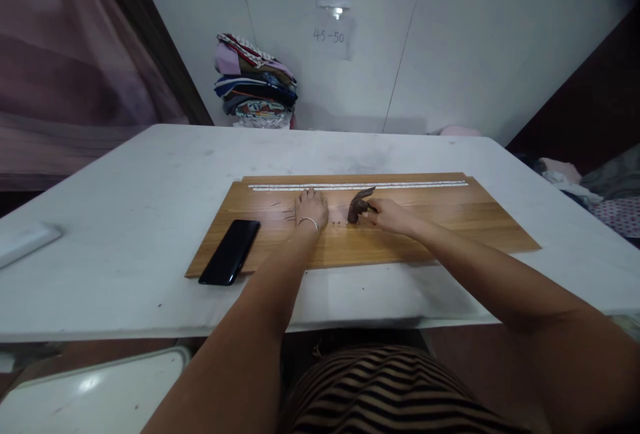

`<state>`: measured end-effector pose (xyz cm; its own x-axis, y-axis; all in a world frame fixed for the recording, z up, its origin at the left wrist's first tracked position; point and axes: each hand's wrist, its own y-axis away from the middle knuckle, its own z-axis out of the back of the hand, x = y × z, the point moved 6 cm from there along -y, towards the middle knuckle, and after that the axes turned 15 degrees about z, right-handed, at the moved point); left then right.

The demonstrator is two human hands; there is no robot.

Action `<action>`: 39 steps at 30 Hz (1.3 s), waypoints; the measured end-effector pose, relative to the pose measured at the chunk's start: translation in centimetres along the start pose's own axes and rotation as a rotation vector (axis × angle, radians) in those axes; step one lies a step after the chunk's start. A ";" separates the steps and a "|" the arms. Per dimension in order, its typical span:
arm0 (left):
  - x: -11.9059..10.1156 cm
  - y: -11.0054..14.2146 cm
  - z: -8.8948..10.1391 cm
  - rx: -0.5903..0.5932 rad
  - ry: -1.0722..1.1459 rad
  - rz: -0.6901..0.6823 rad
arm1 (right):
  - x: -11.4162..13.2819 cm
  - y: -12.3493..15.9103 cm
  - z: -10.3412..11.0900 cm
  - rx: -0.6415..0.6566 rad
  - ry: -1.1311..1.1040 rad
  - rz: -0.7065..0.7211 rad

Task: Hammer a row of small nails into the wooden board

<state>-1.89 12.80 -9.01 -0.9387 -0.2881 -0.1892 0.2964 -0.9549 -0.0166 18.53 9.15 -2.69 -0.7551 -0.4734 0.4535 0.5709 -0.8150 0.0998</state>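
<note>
My right hand (387,215) is closed round the short handle of a claw hammer (356,209). The rusty brown hammer head is low over a wooden board (430,217), its claw pointing up; whether it touches the board I cannot tell. My left hand (311,207), with a bracelet at the wrist, lies on the board with its fingers stretched out. Just left of those fingers are a few thin dark nails (289,218). Between my hands several small nail heads (337,223) show at the wood's surface.
Two white measuring strips (360,187) run along the board's far side. A black phone (229,253) overlaps its near left corner. The board rests on a white table (150,221). Folded cloths (256,84) are stacked by the wall, which bears paper notes (331,35).
</note>
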 end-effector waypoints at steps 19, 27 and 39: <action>0.0 -0.1 -0.2 -0.004 -0.002 0.006 | -0.1 0.1 -0.1 0.010 0.011 -0.013; 0.0 0.0 -0.1 0.003 -0.020 0.008 | -0.1 0.1 0.1 0.007 -0.021 0.005; 0.0 0.1 0.0 0.001 -0.032 0.016 | -0.2 0.1 0.2 -0.022 -0.049 0.004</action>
<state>-1.83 12.71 -8.96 -0.9391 -0.3056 -0.1574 0.3114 -0.9502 -0.0132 18.84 9.20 -2.64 -0.7356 -0.4602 0.4972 0.5664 -0.8204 0.0785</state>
